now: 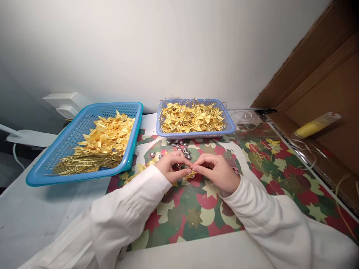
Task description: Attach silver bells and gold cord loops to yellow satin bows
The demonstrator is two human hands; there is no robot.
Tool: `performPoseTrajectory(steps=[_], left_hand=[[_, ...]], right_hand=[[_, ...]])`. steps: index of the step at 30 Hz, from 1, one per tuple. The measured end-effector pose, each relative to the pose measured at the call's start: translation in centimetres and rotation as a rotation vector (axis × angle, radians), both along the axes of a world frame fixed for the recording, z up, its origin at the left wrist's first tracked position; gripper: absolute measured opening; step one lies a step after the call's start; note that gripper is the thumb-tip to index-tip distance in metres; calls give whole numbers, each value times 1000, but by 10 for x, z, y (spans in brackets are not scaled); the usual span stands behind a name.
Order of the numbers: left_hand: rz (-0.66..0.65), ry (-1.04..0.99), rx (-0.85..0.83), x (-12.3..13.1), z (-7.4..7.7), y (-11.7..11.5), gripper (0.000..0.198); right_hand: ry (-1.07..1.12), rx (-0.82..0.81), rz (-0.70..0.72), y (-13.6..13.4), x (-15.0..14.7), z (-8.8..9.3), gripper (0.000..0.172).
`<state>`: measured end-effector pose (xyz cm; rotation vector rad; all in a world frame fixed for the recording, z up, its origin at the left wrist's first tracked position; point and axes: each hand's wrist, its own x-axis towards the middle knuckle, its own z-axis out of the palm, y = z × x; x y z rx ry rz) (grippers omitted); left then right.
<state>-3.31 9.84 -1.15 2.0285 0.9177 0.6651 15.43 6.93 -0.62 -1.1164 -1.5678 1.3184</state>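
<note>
My left hand (pixel 174 167) and my right hand (pixel 214 171) meet over the patterned mat, fingertips pinched together on a small yellow ribbon piece (pixel 191 174). A silvery bit shows beside the ribbon under the fingers; its details are too small to tell. Behind the hands lie several silver bells (pixel 185 148) in a loose group. More yellow ribbon pieces (pixel 140 170) lie on the mat by my left wrist, partly covered by the sleeve.
At the left, a blue basket (pixel 42 170) holds yellow ribbon pieces and gold wires. Against the wall stands a smaller basket (pixel 196 133) of wired ribbon pieces. Thread scraps (pixel 260 158) lie at the right, near a cardboard box (pixel 322 82) and a yellow tube (pixel 314 126).
</note>
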Motion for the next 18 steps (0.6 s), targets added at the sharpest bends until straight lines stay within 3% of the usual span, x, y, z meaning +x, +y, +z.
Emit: performPoseTrajectory(steps=[9, 18], left_hand=[[-102, -70, -17, -1, -8, 2, 33], [7, -79, -3, 3, 0, -2, 20]], right_hand=[[26, -92, 54, 1, 1, 3, 15], [90, -151, 77, 4, 2, 6, 25]])
